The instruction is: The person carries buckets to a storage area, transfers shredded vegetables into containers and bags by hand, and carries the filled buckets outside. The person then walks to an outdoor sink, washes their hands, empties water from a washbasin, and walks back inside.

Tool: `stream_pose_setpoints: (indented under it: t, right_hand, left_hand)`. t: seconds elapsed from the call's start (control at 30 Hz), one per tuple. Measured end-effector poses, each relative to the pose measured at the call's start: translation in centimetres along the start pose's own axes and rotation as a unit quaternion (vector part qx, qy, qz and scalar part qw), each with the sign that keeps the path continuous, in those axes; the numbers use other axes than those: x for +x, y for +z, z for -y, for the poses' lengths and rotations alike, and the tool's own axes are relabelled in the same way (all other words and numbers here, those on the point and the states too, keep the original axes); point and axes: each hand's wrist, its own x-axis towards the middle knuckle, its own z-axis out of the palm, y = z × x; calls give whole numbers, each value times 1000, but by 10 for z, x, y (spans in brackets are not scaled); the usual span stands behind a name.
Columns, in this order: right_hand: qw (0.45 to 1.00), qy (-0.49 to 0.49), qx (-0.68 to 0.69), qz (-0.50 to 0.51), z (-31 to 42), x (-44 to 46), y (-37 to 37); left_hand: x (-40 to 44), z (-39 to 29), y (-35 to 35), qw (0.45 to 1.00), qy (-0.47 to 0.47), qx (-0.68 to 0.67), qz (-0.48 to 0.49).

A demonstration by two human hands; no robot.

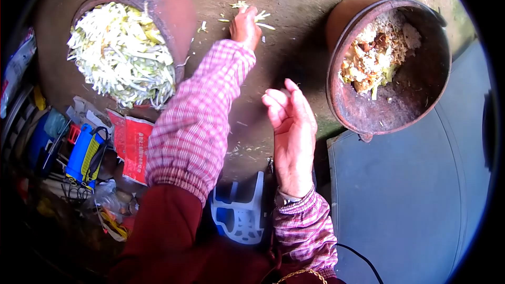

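Note:
My left hand [245, 27] reaches down to the ground, its fingers bunched over a few pale green vegetable strips [264, 25] that poke out on both sides. The fingertips are partly hidden. My right hand [293, 139] hangs in the air with the palm turned up, fingers loosely curled and apart, with nothing in it. To the left stands a reddish-brown bucket [181, 18] heaped with shredded pale green vegetable [121, 52]. A second reddish-brown bucket [415, 110], at the right, contains a whitish and brown crumbly mix [376, 55] with some green bits.
Below my arms is a light blue plastic stool [244, 221]. A large grey-blue flat surface [394, 194] fills the lower right, with a black cable [363, 257] beside it. At the lower left lie a red packet [135, 147], a blue and yellow object [84, 155] and assorted clutter.

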Motion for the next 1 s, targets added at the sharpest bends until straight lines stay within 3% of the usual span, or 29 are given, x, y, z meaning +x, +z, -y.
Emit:
stream_pose_setpoints:
  t: [0.03, 0.13, 0.2, 0.23, 0.27, 0.3, 0.37, 0.43, 0.53, 0.63, 0.77, 0.8, 0.83, 0.93, 1.0]
  right_hand:
    - [1000, -7, -4, -1, 1, 0, 0]
    - [1000, -16, 14, 9, 1, 2, -7]
    - [999, -20, 35, 5, 0, 5, -12]
    - [999, -24, 41, 3, -1, 5, -14]
    - [999, -24, 42, 4, -1, 4, -15]
    - [999, -23, 40, 6, -2, 4, -16]
    - [999, -21, 35, 11, -6, 3, -17]
    - [999, -22, 33, 12, -9, 1, -18]
    - [999, -22, 35, 19, -13, -2, -17]
    - [999, -17, 43, 27, -14, -2, -17]
    - [998, -17, 52, 21, -15, -3, -16]
    - [998, -17, 53, 19, -15, -2, -17]
    - [998, -19, 57, 14, -14, -2, -17]
    - [998, -20, 62, 1, -11, -1, -17]
    - [998, -7, 63, -1, -7, 1, -18]
  left_hand:
    - [-9, -2, -5, 994, -30, -101, -16]
    - [-50, -48, -70, 978, 20, -201, -44]
    - [-90, -70, -132, 924, -34, -380, 27]
    - [-108, -73, -167, 934, -48, -353, 38]
    - [-121, -79, -198, 925, -38, -377, -26]
    - [-128, -84, -232, 929, -46, -355, -90]
    - [-131, -54, -282, 969, 16, -131, -209]
    - [-118, -20, -323, 974, 43, 87, -204]
    - [-91, 12, -324, 975, -7, 218, -34]
    - [-94, 2, -317, 942, 28, 333, -16]
    - [-112, -35, -288, 955, 112, 205, -181]
    - [-121, -45, -269, 950, 125, 220, -180]
    - [-117, -51, -245, 975, 160, 59, -139]
    - [-91, -64, -170, 982, 189, 15, 17]
    - [-59, -41, -113, 986, 154, 30, 55]
